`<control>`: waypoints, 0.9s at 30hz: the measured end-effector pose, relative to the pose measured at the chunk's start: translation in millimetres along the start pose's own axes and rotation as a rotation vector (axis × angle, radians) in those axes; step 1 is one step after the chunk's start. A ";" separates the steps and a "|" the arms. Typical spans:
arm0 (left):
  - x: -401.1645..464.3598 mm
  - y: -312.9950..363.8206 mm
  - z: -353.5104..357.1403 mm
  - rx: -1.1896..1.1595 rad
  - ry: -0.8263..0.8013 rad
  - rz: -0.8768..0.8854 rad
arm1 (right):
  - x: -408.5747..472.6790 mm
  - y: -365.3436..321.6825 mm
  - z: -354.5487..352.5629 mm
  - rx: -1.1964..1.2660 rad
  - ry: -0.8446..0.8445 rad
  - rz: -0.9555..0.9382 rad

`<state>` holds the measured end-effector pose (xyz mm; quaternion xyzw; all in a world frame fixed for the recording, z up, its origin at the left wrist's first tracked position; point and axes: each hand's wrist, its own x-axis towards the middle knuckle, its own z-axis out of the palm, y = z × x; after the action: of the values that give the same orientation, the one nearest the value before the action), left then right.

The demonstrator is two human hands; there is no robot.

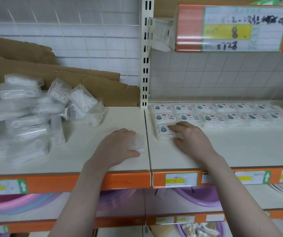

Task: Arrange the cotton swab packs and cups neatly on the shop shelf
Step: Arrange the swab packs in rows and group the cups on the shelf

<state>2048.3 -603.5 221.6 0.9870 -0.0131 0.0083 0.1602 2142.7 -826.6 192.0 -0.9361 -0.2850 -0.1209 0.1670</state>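
Cotton swab packs, that was the job, and I had one under each hand. My right hand (191,138) lay over a labelled pack (163,131) at the left end of the right shelf board (222,151), fingers curled over its top and thumb against its near side, so it was grasping it. That pack sat just in front of two tidy rows of packs (219,112) running back toward the wire grid wall (222,74), starting a third row. My left hand (118,146) was on the left shelf board (86,151), gripping a clear pack (138,144) that showed past the fingers, close to the seam between the boards.

I judged these packs light and fairly stiff: thin clear plastic boxes, smooth and probably slippery, likely to skid on the shelf sooner than tip. The hold that seemed best was across the short sides, thumb on one edge and fingers on the other, not squeezing hard, since the walls looked thin enough to flex.

Off to the left lay a loose heap of unsorted packs (26,117), some leaning, some on end, blurred in my view. Behind it stood flattened cardboard (69,77). The slotted upright post (146,65) rose at the back between the boards, so nothing blocked a slide across the seam in front. A price tag (240,29) hung overhead. Basins (17,202) sat on the shelf below. I saw no cups that I could be sure of.
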 end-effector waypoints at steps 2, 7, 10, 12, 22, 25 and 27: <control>-2.1 0.7 -1.0 0.010 0.001 0.016 | -4.3 -2.1 1.4 0.032 0.050 0.039; -5.2 3.1 -0.4 0.047 0.004 0.073 | -26.3 -7.0 2.9 0.051 0.204 0.163; -5.7 7.5 2.0 0.051 -0.001 0.111 | -41.3 -5.0 -0.1 0.015 0.230 0.251; -6.5 12.8 3.9 0.068 -0.001 0.132 | -52.0 -0.1 -1.9 0.008 0.232 0.312; 4.6 87.0 26.5 0.131 -0.025 0.168 | -91.7 59.1 -31.7 0.031 0.194 0.392; 15.4 121.1 40.0 0.146 -0.034 0.170 | -104.3 88.8 -46.3 0.044 0.173 0.398; 24.2 144.5 49.1 0.135 -0.034 0.166 | -112.5 110.1 -54.9 0.052 0.155 0.402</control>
<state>2068.9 -756.6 221.1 0.9910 -0.0968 0.0058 0.0919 2107.8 -989.1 179.3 -0.9574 -0.0817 -0.1496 0.2331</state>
